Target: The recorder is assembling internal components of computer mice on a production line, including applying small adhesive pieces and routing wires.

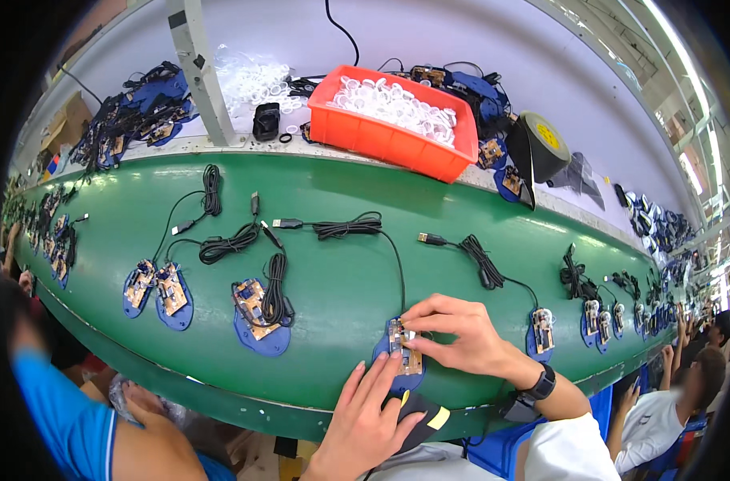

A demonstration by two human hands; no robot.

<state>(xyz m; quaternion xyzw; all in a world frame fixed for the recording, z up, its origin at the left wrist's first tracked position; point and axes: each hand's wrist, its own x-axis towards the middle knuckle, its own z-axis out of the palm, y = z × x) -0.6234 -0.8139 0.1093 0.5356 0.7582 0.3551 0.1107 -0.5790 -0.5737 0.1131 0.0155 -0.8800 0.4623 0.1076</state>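
Note:
In front of me on the green belt lies a blue mouse base point(383, 345) with a tan circuit board point(411, 365) on it, its black cable running away from me. My right hand point(461, 333) reaches in from the right, thumb and forefinger pinched over the board's far end. A small whitish part point(411, 336) shows between these fingertips; its kind is hard to make out. My left hand point(369, 421) has its fingers stretched out, tips touching the near left side of the board and base. Beside its thumb is a black item with yellow bands point(425, 421).
More blue bases with boards and coiled cables lie left point(261, 321) and right point(541, 333) on the green belt point(341, 280). An orange bin point(389, 140) of white rings stands on the shelf behind, near a black-and-yellow roll point(545, 144). Co-workers sit at both sides.

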